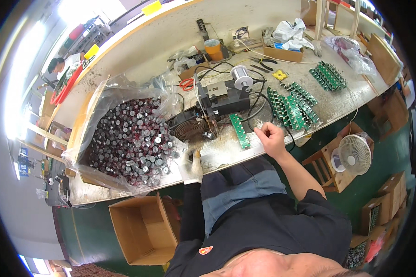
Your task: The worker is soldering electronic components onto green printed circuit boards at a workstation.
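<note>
My left hand [191, 167], in a white glove with stained fingertips, is at the table's front edge beside a heap of small round motors [129, 143] with red wires. Its fingers are closed; what they hold, if anything, is too small to make out. My bare right hand [271, 140] hovers with thumb and forefinger pinched, right of a green circuit board strip [239, 131]; anything in the pinch cannot be made out. Between and beyond my hands stands a black soldering machine [224, 99] carrying a wire spool [241, 76]. A single small motor [209, 135] lies by its base.
A plastic-lined box [88, 159] holds the motors. More green board strips [291, 111] lie at right, with another group [328, 76] farther back. Pliers [264, 61] and an orange cup [213, 49] are behind. Below are an open carton [141, 228] and a fan [354, 155].
</note>
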Motion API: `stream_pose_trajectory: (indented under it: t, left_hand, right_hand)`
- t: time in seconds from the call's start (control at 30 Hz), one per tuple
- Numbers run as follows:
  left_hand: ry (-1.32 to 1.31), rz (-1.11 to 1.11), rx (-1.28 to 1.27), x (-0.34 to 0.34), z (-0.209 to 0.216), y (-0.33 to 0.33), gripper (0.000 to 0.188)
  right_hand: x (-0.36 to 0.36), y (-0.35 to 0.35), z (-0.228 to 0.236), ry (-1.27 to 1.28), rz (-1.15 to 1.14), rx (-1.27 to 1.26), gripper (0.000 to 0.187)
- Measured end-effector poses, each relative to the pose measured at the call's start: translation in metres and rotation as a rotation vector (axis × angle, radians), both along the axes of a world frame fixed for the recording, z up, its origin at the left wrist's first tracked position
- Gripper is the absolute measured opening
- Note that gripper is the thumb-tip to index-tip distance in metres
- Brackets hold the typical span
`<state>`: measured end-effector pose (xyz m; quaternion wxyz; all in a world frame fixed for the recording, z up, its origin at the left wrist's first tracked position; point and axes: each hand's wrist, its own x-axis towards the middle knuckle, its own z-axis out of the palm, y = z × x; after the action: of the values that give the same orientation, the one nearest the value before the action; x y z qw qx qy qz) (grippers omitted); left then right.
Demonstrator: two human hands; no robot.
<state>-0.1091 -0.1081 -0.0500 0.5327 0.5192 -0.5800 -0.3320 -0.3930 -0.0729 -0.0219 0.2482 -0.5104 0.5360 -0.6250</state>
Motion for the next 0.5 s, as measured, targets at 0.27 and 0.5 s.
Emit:
stream_pose_trajectory:
  t: [0.27,0.5]
  left_hand:
    - [-0.141,0.062,-0.101,-0.004,0.003,-0.005,0.021]
    - [-0.148,0.053,-0.054,-0.001,-0.002,-0.005,0.020]
  right_hand:
    - [0.002,-0.021,-0.005,0.060,-0.093,0.029,0.032]
    - [0.002,-0.020,-0.006,0.085,-0.008,0.059,0.032]
